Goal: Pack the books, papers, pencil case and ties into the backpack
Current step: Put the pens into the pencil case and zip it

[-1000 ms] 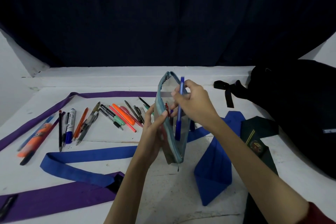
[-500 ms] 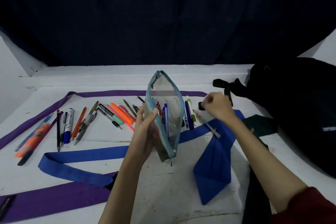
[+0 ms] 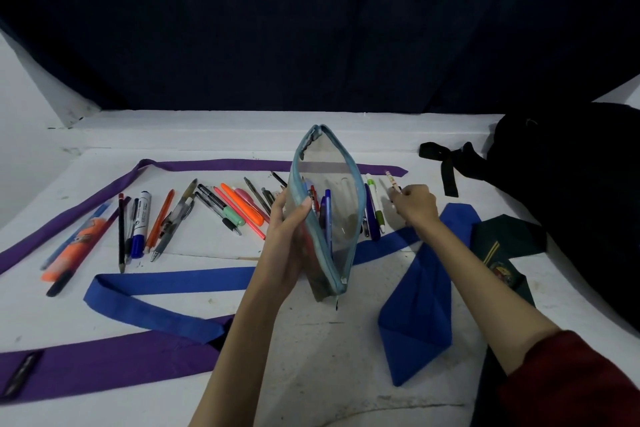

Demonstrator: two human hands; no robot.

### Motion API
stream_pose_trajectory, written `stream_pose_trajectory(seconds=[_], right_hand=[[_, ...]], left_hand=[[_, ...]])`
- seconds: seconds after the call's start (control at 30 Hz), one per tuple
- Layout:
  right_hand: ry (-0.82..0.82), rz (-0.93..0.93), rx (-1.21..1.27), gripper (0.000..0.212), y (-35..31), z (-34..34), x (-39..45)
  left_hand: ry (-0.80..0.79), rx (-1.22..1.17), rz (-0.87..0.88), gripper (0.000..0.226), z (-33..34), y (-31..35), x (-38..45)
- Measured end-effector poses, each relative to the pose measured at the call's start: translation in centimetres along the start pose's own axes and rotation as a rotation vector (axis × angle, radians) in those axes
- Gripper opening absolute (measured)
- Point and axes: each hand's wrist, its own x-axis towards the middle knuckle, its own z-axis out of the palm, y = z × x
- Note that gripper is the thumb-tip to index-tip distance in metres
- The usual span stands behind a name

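Note:
My left hand [image 3: 289, 225] grips the clear pencil case [image 3: 341, 218] by its left side and holds it upright and unzipped above the table; several pens stand inside it. To its right, my right hand [image 3: 414, 203] pinches a thin pale pencil [image 3: 392, 180] just above the table. A blue tie [image 3: 419, 291], a purple tie [image 3: 104, 366] and a dark green tie [image 3: 502, 246] lie spread on the white table. The black backpack [image 3: 571, 184] sits at the right edge.
Several pens, markers and highlighters [image 3: 149, 215] lie in a row on the table left of the case, a few more pens [image 3: 372, 215] just right of it. A dark curtain hangs behind the table. A backpack strap [image 3: 446, 166] trails onto the tabletop.
My right hand let go of the blue pen, now inside the case, moved right to the table and picked up a thin pencil. The case's mouth gapes wider in my left hand.

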Motion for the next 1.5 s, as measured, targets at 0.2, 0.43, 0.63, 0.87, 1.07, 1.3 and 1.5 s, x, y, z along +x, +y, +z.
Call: stream_pose_trajectory(seconds=[0.2, 0.43, 0.63, 0.87, 1.07, 1.3, 1.5], right_hand=[[-0.076, -0.049, -0.21, 0.02, 0.1, 2.1, 0.2], [-0.068, -0.039, -0.165, 0.026, -0.8, 2.0, 0.1], [-0.067, 0.013, 0.549, 0.017, -6.0, -3.2, -4.0], [-0.269, -0.264, 0.406, 0.011, -9.1, -5.1, -10.9], [-0.249, -0.322, -0.009, 0.015, -8.3, -3.1, -11.6], [-0.212, -0.347, 0.096, 0.01, -8.9, -3.6, -11.3], [-0.19, -0.411, 0.004, 0.021, -9.2, -2.3, -11.3]], left_hand=[[-0.004, -0.012, -0.004, 0.063, -0.3, 0.0, 0.2], [-0.007, -0.016, 0.012, 0.058, -0.5, -0.1, 0.4], [-0.005, -0.01, 0.02, 0.062, -0.5, -0.4, 0.6], [-0.037, -0.003, 0.021, 0.067, 0.0, -0.7, 0.6], [-0.049, -0.021, 0.052, 0.061, 0.1, -0.8, 0.7], [-0.049, 0.027, 0.042, 0.071, 0.1, -0.9, 0.8], [-0.07, 0.025, 0.053, 0.072, 0.1, -1.1, 0.7]])
